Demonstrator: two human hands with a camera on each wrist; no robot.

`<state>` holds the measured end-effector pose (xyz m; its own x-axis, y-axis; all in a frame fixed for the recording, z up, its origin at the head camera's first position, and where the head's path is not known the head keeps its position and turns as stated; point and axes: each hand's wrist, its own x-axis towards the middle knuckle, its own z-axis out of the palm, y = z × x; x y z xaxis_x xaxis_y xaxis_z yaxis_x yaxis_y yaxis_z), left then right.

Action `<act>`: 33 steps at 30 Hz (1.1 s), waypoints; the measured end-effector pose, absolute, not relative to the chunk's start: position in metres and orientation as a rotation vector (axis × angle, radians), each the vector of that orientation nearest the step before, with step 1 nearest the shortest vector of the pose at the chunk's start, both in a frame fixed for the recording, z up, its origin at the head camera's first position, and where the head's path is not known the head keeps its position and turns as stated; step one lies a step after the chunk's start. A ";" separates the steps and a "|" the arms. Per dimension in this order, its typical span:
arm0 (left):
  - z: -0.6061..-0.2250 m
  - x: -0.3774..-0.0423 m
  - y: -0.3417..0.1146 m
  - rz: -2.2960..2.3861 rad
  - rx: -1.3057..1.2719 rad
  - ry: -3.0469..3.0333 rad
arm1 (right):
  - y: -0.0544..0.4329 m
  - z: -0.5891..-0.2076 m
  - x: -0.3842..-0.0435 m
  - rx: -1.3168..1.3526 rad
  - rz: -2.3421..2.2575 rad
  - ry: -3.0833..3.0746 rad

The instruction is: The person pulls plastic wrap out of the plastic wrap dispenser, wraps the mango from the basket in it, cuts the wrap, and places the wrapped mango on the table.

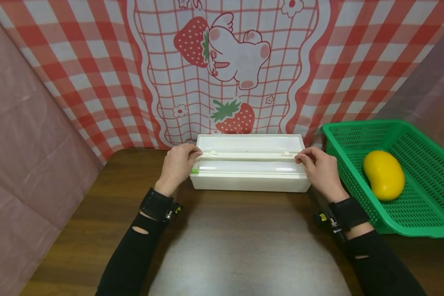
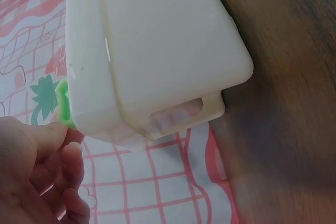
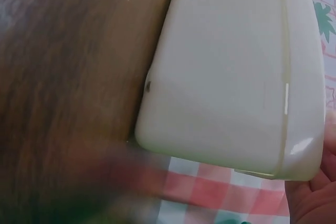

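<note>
A long white plastic wrap dispenser [image 1: 249, 183] sits at the back of the table, its lid [image 1: 244, 142] raised against the cloth. A small green slide cutter [image 1: 195, 171] shows at its left end and appears green in the left wrist view too. My left hand [image 1: 177, 166] is at the left end, thumb and forefinger pinching the edge of the clear plastic wrap [image 2: 128, 142]. At the right end my right hand [image 1: 321, 170] pinches with thumb and forefinger by the hinge line; the wrap there is hard to see.
To the right stands a green basket [image 1: 355, 181] holding a yellow mango-shaped object [image 1: 384, 175]. Behind the dispenser hangs a red checked cloth [image 1: 100, 74] with strawberry prints. The brown wooden table [image 1: 244, 238] extends in front, and a pink curtain [image 1: 26, 123] hangs at left.
</note>
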<state>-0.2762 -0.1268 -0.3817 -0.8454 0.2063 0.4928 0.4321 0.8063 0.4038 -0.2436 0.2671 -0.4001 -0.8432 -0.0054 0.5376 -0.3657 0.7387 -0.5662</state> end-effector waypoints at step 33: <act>-0.367 -0.267 -0.128 -0.731 -0.409 -2.532 | 0.268 -0.382 -0.238 0.275 0.947 -2.392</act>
